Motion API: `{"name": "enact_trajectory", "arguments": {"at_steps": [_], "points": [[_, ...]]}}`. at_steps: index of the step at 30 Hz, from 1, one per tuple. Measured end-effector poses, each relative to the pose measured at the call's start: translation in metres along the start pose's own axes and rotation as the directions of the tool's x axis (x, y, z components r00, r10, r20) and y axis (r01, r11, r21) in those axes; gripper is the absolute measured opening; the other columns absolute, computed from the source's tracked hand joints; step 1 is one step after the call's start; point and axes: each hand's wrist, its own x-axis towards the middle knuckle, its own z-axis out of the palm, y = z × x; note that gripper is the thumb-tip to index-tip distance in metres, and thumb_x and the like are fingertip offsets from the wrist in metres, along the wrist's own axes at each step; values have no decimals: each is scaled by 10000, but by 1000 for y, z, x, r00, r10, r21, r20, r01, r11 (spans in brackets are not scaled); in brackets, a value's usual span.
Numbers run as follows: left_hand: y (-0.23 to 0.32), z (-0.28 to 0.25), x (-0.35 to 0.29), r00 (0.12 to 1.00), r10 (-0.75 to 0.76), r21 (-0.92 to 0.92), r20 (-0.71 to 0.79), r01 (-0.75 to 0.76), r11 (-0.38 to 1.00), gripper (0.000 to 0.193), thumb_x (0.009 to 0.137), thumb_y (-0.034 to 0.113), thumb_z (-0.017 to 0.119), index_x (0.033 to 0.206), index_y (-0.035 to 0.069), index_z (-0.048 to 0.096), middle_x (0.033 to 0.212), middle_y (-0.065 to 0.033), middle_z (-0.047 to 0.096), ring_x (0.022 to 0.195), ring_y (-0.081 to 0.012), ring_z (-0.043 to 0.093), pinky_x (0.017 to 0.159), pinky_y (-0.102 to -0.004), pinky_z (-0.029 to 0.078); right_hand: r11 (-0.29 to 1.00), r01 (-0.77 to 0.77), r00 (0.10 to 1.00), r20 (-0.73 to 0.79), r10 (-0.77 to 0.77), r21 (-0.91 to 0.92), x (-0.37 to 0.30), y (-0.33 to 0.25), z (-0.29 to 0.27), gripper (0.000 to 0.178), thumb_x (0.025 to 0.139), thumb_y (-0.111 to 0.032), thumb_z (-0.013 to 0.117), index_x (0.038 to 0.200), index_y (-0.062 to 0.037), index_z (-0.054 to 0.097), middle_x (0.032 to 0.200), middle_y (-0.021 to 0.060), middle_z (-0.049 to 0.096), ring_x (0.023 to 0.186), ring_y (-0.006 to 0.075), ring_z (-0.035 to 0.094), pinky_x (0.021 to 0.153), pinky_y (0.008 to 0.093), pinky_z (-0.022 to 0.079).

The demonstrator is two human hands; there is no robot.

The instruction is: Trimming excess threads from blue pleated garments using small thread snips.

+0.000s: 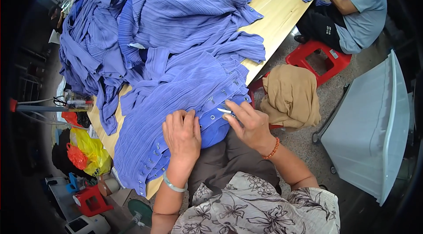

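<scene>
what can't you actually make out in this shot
- Small metal snipping tool, head view: mostly hidden in the right hand; blade type unclear.
- Purple pleated button-band garment: the left hand covers the part it presses.
- Pale wooden table: mostly buried under the purple garment pile.
- Co-worker in a blue shirt: cut off by the top edge.

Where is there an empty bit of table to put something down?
The bare wooden table shows along its right edge, between the heap of purple garments and the co-worker on a red stool. A thin strip shows on the left. Near the left hand and right hand, cloth covers everything.
</scene>
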Motion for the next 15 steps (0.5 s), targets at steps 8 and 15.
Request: {"name": "enact_trajectory", "arguments": {"at_steps": [8, 15], "points": [[-1, 4, -3, 997, -8, 21, -71, 10, 1000, 257, 818, 47, 718, 1071, 60, 677, 1007, -94, 663, 913, -286, 591, 790, -399, 433, 998, 53, 998, 27, -54, 36, -1, -4, 7, 377, 882, -230, 744, 1212, -63, 671, 803, 70, 566, 573, 232, 581, 523, 339, 476], [-5, 27, 4, 994, 81, 53, -75, -77, 996, 97, 830, 69, 682, 925, 57, 668, 927, -113, 611, 876, -315, 572, 744, -429, 428, 999, 31, 999, 34, -30, -35, -4, 1, 9, 360, 871, -262, 733, 1191, -111, 665, 830, 61, 567, 636, 231, 628, 554, 347, 499]]}}
